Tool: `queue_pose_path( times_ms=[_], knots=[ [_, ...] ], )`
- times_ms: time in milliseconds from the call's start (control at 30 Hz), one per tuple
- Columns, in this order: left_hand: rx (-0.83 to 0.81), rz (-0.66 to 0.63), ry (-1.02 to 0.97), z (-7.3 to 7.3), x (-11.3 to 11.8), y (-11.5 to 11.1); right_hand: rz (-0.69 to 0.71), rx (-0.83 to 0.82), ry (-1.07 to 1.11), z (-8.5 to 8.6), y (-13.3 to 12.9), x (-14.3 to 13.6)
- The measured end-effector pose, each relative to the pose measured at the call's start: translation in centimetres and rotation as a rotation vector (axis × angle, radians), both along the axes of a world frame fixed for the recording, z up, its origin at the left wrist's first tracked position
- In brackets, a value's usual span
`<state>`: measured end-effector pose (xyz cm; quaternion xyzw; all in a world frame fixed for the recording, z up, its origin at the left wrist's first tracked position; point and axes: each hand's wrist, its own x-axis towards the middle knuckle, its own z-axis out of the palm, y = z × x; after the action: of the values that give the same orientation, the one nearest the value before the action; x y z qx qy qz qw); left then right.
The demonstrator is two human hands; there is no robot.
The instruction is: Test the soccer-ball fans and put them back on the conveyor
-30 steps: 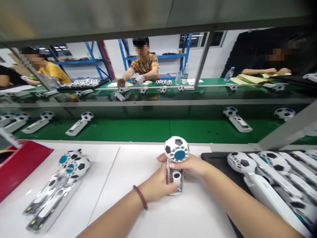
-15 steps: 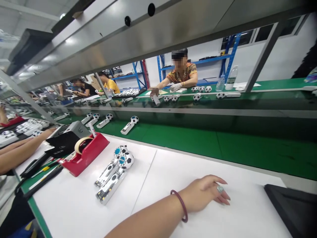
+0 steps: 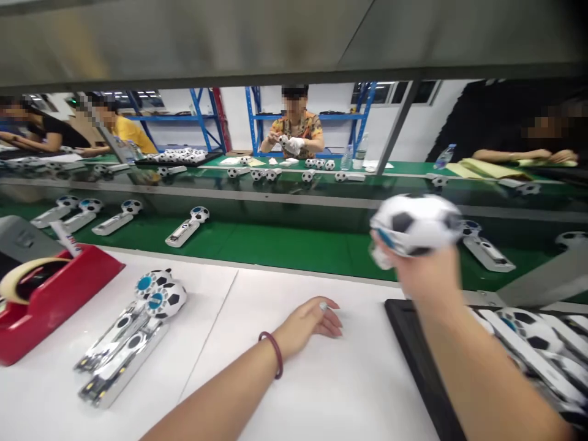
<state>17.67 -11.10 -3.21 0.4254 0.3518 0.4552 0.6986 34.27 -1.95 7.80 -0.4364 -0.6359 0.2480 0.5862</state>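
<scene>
My left hand, with a ring and a dark red bracelet, rests on the white work surface, fingers apart and holding nothing. On the right, my right hand is raised above the table edge and grips a soccer-ball device; its fingers are partly hidden and blurred. Two soccer-ball devices with open handles lie side by side, left of my left hand. Below my right hand stands a black tray holding several more devices.
A red tape dispenser sits at the left. Beyond the white surface runs a green belt carrying several devices. Across it, a person handles a ball device. A metal shelf spans overhead.
The view has turned right, bringing more of the black tray into sight. My right hand has appeared, holding a soccer-ball device. My left hand still rests on the surface.
</scene>
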Motion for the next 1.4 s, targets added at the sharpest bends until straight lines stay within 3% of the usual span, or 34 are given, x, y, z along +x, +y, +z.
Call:
queue_pose_path(
  times_ms=[100,200,300,400,533,633,733,1000,1233,1333,1400],
  knots=[
    [-0.019,-0.017,-0.019,-0.2,0.0,0.3,0.085,-0.282,-0.133,-1.6,4.2,-3.1],
    [0.001,-0.017,0.0,0.0,0.1,0.2,0.091,-0.405,-0.231,-4.5,8.1,-5.1],
    [0.019,-0.025,0.049,0.1,0.2,0.0,0.022,-0.441,-0.342,-6.9,9.3,-4.8],
    [0.034,-0.036,0.106,-0.1,0.3,0.0,0.028,-0.37,-0.452,-7.9,7.3,-3.7],
    [0.054,-0.03,0.123,0.0,0.4,0.0,0.163,-0.245,-0.515,-7.9,1.3,-2.6],
    [0.124,-0.072,0.242,0.6,0.5,-0.2,0.45,-0.23,-0.51,-7.8,-3.2,-1.9],
    [0.265,-0.106,0.411,1.0,0.6,-0.5,0.67,-0.343,-0.495,-7.6,-5.4,-1.1],
    [0.29,-0.05,0.49,0.2,0.6,-0.4,0.759,-0.536,-0.379,-8.3,-4.7,-0.8],
    [0.263,-0.024,0.589,1.0,0.9,-0.8,0.786,-0.552,-0.362,-8.5,-4.6,-0.8],
    [0.247,0.157,0.778,1.8,-1.0,1.1,0.804,-0.553,-0.359,-8.5,-4.6,-0.8],
    [0.222,0.355,0.947,2.7,-3.9,3.6,0.772,-0.581,-0.374,-8.7,-4.6,-0.8]
  ],
)
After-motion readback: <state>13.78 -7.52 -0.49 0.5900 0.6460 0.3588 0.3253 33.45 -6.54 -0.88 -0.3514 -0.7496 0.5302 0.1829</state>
